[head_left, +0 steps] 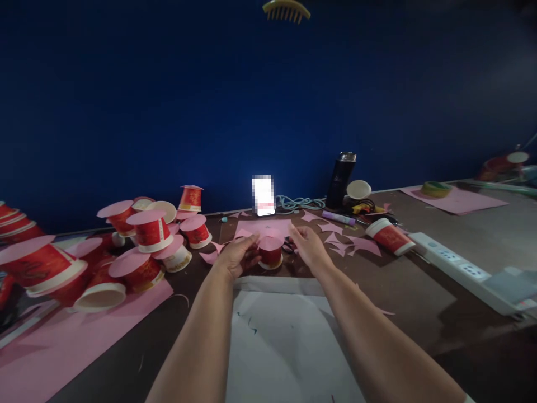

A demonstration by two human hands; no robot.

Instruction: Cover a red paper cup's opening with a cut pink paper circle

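A red paper cup (271,258) stands upside down on the dark table, between my two hands. Over its base is a round piece of pink paper (271,243). My left hand (240,254) has its thumb and index finger closed at the left edge of the pink paper, other fingers curled beside the cup. My right hand (309,245) pinches at the paper's right side. Where the fingertips meet the paper is small and blurred. Dark-handled scissors (288,245) lie partly hidden by my right hand. A pink sheet (245,228) lies just behind.
Several red cups with pink discs (153,230) crowd the left. Pink scraps (363,244), a purple glue stick (338,218), a tipped cup (390,236) and a power strip (453,268) lie right. A lit phone (263,196) and dark flask (340,179) stand behind; a white box (289,336) is in front.
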